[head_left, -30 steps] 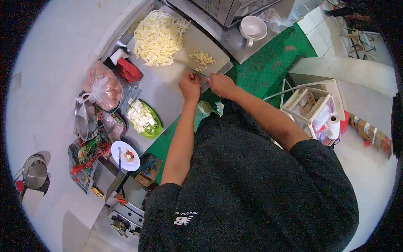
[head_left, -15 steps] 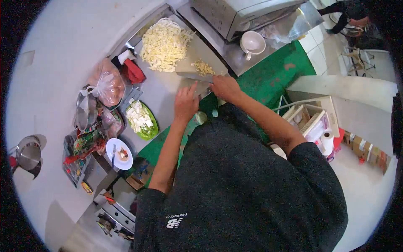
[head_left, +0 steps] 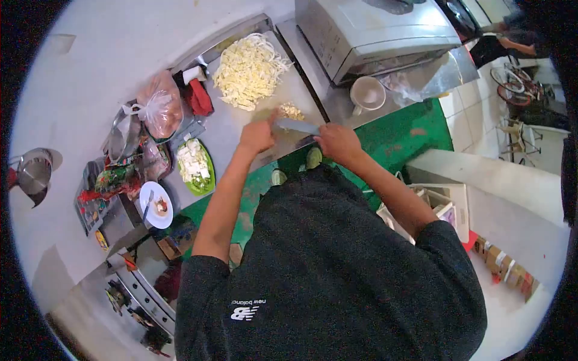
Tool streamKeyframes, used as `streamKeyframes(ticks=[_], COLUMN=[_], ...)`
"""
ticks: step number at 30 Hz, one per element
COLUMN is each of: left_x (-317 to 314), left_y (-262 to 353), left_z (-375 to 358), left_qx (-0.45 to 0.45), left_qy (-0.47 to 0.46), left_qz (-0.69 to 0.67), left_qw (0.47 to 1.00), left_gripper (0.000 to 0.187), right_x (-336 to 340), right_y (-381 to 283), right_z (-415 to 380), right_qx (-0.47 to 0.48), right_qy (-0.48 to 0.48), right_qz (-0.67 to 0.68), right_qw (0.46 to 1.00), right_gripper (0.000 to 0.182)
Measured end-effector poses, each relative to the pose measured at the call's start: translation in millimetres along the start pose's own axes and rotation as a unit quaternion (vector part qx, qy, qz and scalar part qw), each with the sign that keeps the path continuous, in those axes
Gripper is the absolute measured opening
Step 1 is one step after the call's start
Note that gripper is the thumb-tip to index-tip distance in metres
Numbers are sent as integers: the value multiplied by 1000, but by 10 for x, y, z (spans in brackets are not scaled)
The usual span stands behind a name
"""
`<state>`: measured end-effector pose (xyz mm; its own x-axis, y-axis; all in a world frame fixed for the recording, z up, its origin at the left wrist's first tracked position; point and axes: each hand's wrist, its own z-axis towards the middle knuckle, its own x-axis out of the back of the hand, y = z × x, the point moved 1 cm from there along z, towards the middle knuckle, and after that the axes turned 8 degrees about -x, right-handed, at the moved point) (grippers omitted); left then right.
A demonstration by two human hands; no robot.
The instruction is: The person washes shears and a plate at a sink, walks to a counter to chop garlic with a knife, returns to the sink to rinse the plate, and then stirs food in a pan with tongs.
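My right hand [head_left: 338,143] is closed around the handle of a kitchen knife [head_left: 299,126], whose blade points left just below a small pile of chopped pale pieces, which look like garlic [head_left: 291,111]. At the blade's tip end is my left hand [head_left: 257,136], its index finger stretched out along the tip and its other fingers partly hidden. Both hands are over the near edge of the steel worktop [head_left: 283,144]. Beyond them lies a big heap of shredded cabbage [head_left: 250,72].
Left of the cabbage sit a red cloth [head_left: 200,98] and a plastic bag of eggs [head_left: 161,108]. A green tray [head_left: 209,180] holds white cubes. Nearby is a white plate [head_left: 158,218]. At right stand a white cup [head_left: 368,94] and a microwave [head_left: 379,36]. A person [head_left: 497,48] is in the background.
My left hand has shifted from flat on the worktop to the blade's tip, index finger extended. The knife has moved below the chopped pile, its blade face showing more. The view has shifted slightly.
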<state>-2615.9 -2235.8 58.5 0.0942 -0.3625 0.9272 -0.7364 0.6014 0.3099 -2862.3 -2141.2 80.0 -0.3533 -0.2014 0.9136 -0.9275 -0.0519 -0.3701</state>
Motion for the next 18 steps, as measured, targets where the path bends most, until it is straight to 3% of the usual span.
streamKeyframes(ticks=[4, 6, 9, 13, 18], left_x=[126, 24, -180, -400, -404], left_y=[-29, 12, 115, 136, 255], left_z=[-118, -269, -551, -801, -866], left_qx=[95, 60, 119, 155, 157], left_qy=[63, 185, 269, 265, 266], left_qz=[-26, -29, -70, -73, -62], left_qw=[993, 980, 953, 949, 949], left_gripper=[60, 33, 19, 24, 27], right_x=[115, -65, -394, -604, -370], right_y=[162, 260, 329, 470, 502], right_z=[28, 85, 169, 288, 558], right_qx=[-34, -31, 11, 1, 56], right_qy=[-43, -47, -85, -131, -33], right_qz=[32, 125, 139, 122, 108], right_qw=[998, 991, 987, 984, 992], right_gripper=[38, 41, 42, 38, 37])
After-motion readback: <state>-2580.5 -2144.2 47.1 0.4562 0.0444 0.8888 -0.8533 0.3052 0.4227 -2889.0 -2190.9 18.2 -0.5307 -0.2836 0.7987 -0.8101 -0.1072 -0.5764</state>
